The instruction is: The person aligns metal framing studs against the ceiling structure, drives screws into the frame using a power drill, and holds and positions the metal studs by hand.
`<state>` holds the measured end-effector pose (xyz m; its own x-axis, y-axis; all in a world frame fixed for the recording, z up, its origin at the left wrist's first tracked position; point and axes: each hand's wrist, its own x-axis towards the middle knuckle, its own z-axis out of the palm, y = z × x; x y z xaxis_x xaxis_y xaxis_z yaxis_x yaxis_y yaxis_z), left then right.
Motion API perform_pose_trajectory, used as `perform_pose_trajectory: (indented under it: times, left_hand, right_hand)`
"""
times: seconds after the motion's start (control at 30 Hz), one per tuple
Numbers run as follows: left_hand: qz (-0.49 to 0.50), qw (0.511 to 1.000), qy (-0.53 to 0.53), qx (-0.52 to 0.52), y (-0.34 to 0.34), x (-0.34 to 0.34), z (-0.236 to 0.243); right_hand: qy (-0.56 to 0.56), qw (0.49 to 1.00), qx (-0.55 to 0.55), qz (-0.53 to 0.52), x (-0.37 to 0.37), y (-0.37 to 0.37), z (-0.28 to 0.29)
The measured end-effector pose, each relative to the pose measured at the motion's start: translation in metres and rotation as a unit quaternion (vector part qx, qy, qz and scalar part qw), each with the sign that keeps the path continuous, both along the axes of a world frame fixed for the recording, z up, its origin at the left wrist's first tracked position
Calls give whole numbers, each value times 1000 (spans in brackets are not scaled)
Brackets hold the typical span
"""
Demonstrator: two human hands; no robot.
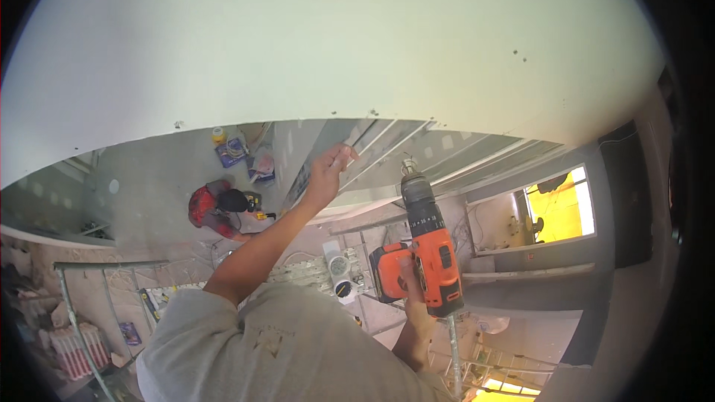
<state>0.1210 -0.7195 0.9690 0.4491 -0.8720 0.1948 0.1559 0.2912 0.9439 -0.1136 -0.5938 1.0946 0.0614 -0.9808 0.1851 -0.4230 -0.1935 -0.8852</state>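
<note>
My right hand (413, 292) is wrapped round the grip of an orange and black cordless drill (438, 264). Its chuck points up toward the edge of a large white curved panel (357, 45), with a small gap between them. Just left of the chuck, my left hand (328, 173) is raised below the same edge. Its fingers are curled together; whatever they may pinch is too small to make out. Several small screw marks dot the panel along its lower edge.
Far below, another person (212, 205) in red bends over a yellow and black tool. Metal scaffold rails (112, 263) stand at lower left, near a stack of red and white tubes (78, 350). Pale metal channels (387, 152) run behind my hands. A yellow-lit window (558, 208) is at right.
</note>
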Motion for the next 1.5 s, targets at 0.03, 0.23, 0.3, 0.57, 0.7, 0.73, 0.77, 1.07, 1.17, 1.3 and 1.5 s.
perform_pose_trajectory:
  times: [0.03,0.23,0.3,0.57,0.7,0.73,0.77,1.07,1.17,1.3,1.5]
  left_hand:
    - [-1,1000,-6,1,0,-1,-2]
    - [-10,1000,16,9,-6,2,-12]
    - [-3,999,37,8,-6,-1,-4]
    - [54,997,43,30,-1,-9,7]
    - [82,997,-6,16,-2,-10,-1]
    - [85,996,-9,16,0,-8,-5]
    - [122,989,-79,15,3,-9,-9]
    - [173,974,-31,-144,10,-7,41]
    - [147,979,13,-138,5,3,56]
    - [136,982,53,-123,2,1,59]
    - [130,981,106,-99,-10,-5,64]
  right_hand:
    - [-6,1000,1,-1,-6,2,-5]
    - [-27,999,9,23,-36,7,-48]
    - [-7,999,15,51,-43,9,-47]
    - [-33,996,11,78,-82,21,-65]
    - [-1,997,44,70,-106,22,-65]
    - [-4,996,44,74,-113,20,-67]
    - [4,996,10,93,-121,19,-69]
    - [-75,991,28,112,-107,3,-47]
    - [-86,987,-5,136,-75,-6,-31]
    - [-20,985,-73,157,-38,-12,-19]
    - [-126,983,-6,136,24,-26,-6]
